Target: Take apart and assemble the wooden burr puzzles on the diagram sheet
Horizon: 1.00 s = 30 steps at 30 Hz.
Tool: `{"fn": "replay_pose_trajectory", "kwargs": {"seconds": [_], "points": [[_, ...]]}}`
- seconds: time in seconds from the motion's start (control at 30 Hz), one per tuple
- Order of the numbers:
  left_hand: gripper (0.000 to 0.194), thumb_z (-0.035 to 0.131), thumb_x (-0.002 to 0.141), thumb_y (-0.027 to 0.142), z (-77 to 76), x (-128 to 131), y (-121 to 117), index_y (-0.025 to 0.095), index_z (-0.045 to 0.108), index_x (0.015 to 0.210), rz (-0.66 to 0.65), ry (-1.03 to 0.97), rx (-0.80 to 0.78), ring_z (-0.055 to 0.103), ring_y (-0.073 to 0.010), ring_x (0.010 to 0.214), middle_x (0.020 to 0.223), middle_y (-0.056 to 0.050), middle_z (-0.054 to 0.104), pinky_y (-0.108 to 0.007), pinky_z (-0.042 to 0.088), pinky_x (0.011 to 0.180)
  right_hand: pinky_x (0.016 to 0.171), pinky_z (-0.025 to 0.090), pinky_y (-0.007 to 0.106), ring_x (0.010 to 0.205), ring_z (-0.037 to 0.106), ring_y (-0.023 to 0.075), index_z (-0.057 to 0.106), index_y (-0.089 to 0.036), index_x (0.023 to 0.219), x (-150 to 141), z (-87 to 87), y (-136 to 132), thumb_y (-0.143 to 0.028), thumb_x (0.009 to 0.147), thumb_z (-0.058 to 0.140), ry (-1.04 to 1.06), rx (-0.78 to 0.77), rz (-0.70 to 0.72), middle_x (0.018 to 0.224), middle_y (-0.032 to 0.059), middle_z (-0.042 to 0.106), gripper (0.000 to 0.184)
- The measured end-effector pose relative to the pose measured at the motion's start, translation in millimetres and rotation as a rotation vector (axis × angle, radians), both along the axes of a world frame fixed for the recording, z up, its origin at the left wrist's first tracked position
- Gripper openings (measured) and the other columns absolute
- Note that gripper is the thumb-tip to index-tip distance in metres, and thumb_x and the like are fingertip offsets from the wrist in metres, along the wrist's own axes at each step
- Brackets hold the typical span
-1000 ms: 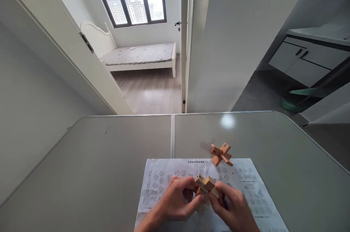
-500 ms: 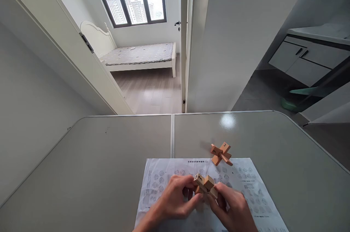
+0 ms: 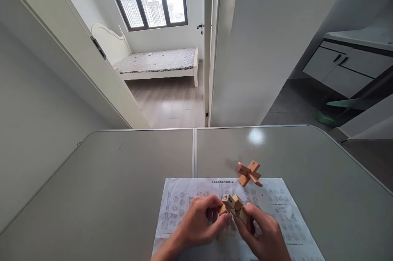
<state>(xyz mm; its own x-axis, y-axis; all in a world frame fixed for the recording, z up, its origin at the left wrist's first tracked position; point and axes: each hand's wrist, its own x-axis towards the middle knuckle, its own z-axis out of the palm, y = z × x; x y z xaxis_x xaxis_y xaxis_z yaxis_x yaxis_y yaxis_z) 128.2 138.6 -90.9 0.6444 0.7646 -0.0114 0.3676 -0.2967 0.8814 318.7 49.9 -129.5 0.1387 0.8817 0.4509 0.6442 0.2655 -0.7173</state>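
Between my two hands, above the paper, is a light wooden interlocking puzzle [image 3: 233, 203] made of several notched blocks, one marked with dark characters. My left hand [image 3: 204, 221] pinches a block at its left side between thumb and fingers. On the other side, my right hand [image 3: 260, 228] grips a block at the right. Fingers cover parts of the puzzle's lower sides. Under it lies a printed instruction sheet [image 3: 181, 228] with rows of small diagrams. A second, reddish wooden puzzle [image 3: 249, 173] of crossed pieces, with a "2" on one, rests at the sheet's far edge.
The grey table [image 3: 92, 195] has a metal rim and a seam [image 3: 194, 152] down its middle. Past its far edge, a doorway shows a bed [image 3: 156, 61] below a window. A white cabinet [image 3: 340, 64] stands at the right.
The light puzzle has turned slightly and shifted a little to the right in my hands. Both hands keep their pinch. The reddish puzzle lies as before.
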Motion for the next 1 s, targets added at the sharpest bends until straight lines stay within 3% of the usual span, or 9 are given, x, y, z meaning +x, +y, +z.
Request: {"fn": "replay_pose_trajectory", "kwargs": {"seconds": [0.37, 0.6, 0.83, 1.0], "points": [[0.013, 0.069, 0.089, 0.026, 0.0, 0, -2, 0.02, 0.059, 0.082, 0.029, 0.01, 0.089, 0.049, -0.0103, 0.058, 0.065, 0.004, 0.059, -0.021, 0.043, 0.063, 0.051, 0.043, 0.02, 0.052, 0.047, 0.012, 0.048, -0.023, 0.068, 6, -8.4, -3, -0.042, 0.099, 0.067, 0.28, -0.226, 0.077, 0.06, -0.0057, 0.046, 0.041], [0.007, 0.069, 0.09, 0.025, -2.2, 0, -2, 0.02, 0.066, 0.087, 0.02, 0.013, 0.121, 0.053, -0.0109, 0.057, 0.067, 0.002, 0.065, -0.022, 0.044, 0.061, 0.054, 0.041, 0.024, 0.059, 0.047, 0.0152, 0.063, -0.02, 0.074, 3, -7.1, -6, -0.062, 0.101, 0.054, 0.415, -0.33, 0.075, 0.066, -0.0018, 0.052, 0.051], [0.007, 0.071, 0.088, 0.024, -3.1, -1, -4, 0.02, 0.065, 0.087, 0.018, 0.004, 0.129, 0.054, -0.0112, 0.058, 0.068, 0.002, 0.065, -0.022, 0.045, 0.062, 0.058, 0.048, 0.022, 0.058, 0.053, 0.0149, 0.055, -0.021, 0.069, 17, -11.1, -6, -0.051, 0.1, 0.062, 0.285, -0.363, 0.163, 0.064, -0.0033, 0.052, 0.044], [0.012, 0.068, 0.089, 0.026, -8.1, -1, 0, 0.019, 0.06, 0.083, 0.092, -0.029, 0.052, 0.047, -0.0099, 0.055, 0.065, 0.004, 0.058, -0.021, 0.04, 0.056, 0.05, 0.043, 0.021, 0.047, 0.049, 0.0118, 0.049, -0.023, 0.064, 4, -20.2, -9, -0.035, 0.091, 0.072, 0.13, -0.234, 0.103, 0.054, -0.0063, 0.05, 0.037]]}}
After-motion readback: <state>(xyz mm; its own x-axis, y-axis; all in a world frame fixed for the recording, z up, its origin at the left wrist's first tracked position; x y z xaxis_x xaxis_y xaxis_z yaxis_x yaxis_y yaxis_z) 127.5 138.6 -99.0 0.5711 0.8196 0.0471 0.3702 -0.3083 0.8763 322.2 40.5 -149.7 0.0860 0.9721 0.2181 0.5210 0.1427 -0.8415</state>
